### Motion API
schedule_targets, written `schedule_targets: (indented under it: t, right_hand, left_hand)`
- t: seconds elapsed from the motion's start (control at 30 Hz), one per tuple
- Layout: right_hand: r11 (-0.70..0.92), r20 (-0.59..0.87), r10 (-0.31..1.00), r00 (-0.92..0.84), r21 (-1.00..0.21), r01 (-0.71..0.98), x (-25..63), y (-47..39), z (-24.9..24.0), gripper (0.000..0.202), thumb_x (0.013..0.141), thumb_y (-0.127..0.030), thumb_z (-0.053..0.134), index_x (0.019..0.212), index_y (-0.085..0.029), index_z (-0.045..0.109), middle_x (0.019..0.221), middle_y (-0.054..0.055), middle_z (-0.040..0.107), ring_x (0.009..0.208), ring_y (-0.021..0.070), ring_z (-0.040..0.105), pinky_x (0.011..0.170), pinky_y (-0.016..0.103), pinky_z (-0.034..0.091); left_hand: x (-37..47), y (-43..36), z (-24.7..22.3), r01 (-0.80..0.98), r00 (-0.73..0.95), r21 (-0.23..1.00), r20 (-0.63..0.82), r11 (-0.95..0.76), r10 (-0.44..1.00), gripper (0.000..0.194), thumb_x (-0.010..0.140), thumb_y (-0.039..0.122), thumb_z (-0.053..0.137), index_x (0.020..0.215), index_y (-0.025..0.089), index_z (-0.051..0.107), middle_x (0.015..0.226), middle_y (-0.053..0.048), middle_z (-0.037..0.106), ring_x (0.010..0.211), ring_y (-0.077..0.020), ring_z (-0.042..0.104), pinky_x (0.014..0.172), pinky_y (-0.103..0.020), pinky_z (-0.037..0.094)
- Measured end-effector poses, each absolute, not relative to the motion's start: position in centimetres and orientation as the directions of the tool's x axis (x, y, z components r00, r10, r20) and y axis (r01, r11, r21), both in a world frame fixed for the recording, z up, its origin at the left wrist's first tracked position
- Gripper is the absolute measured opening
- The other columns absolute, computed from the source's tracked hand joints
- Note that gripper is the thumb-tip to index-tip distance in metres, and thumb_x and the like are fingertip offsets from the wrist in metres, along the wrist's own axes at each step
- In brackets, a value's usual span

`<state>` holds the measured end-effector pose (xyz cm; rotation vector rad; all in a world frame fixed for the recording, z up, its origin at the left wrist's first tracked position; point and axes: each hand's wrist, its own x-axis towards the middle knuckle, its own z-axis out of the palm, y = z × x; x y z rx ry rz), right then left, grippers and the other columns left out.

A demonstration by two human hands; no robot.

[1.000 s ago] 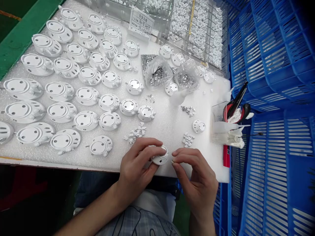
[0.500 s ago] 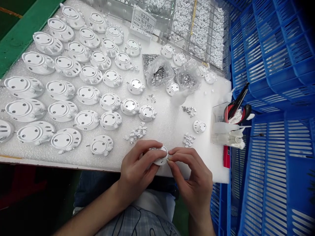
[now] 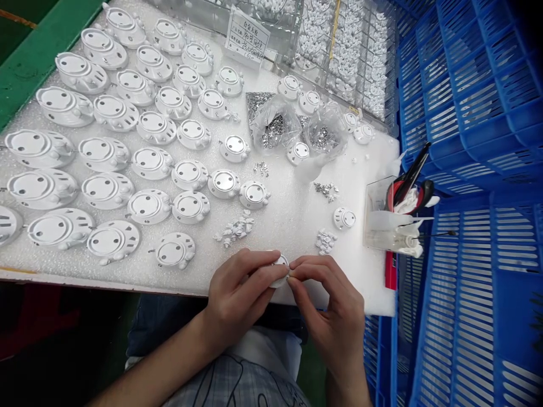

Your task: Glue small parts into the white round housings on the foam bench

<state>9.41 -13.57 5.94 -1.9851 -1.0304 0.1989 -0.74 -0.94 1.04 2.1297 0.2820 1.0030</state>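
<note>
My left hand (image 3: 241, 288) is closed around a round white plastic part (image 3: 280, 281), which I hold over the front edge of the white foam sheet (image 3: 292, 220). Its fingers cover much of the part. At the part's right rim, the thumb and fingers of my right hand (image 3: 326, 294) are pinched together; whatever small thing lies between them is too small to name. Just beyond my hands lie a pile of small white pieces (image 3: 235, 229) and a second small pile (image 3: 326, 242) to the right. Similar round white parts (image 3: 175, 250) stand in rows on the left.
Bags of small silvery pieces (image 3: 275, 127) lie in the middle. A clear holder (image 3: 379, 226) with scissors (image 3: 409, 181) and a white-tipped bottle stands at right. Blue plastic crates (image 3: 466, 226) border the right side. Clear trays of white pieces (image 3: 343, 56) and a paper label (image 3: 247, 38) are behind.
The white part has tilted slightly between my hands, and my left fingers have shifted over it. My right fingers stay pinched at its rim.
</note>
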Motion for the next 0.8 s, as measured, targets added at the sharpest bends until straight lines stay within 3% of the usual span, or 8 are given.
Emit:
schedule_targets:
  t: [0.37, 0.8]
  right_hand:
    - [-0.248, 0.162, 0.692, 0.704, -0.862, 0.442, 9.1, -14.4, 5.2, 0.016, 0.096, -0.011, 0.067, 0.101, -0.026, 0.069, 0.097, -0.001, 0.071, 0.094, 0.0119, 0.070, 0.085, 0.024, 0.058]
    - [-0.261, 0.160, 0.728, 0.666, -0.834, 0.485, 9.4, -14.3, 4.9, 0.014, 0.097, -0.011, 0.064, 0.095, -0.024, 0.064, 0.088, -0.003, 0.065, 0.080, 0.0099, 0.063, 0.071, 0.021, 0.053]
  left_hand:
    - [-0.4, -0.6, 1.8, -0.103, 0.670, 0.728, 0.555, -0.678, 0.493, 0.015, 0.099, 0.005, 0.066, 0.101, 0.019, 0.071, 0.101, -0.004, 0.074, 0.088, -0.0126, 0.074, 0.079, -0.019, 0.063]
    - [-0.3, -0.8, 1.5, -0.102, 0.684, 0.739, 0.538, -0.666, 0.492, 0.017, 0.099, 0.003, 0.063, 0.100, 0.018, 0.071, 0.097, -0.004, 0.074, 0.085, -0.0121, 0.073, 0.077, -0.018, 0.062]
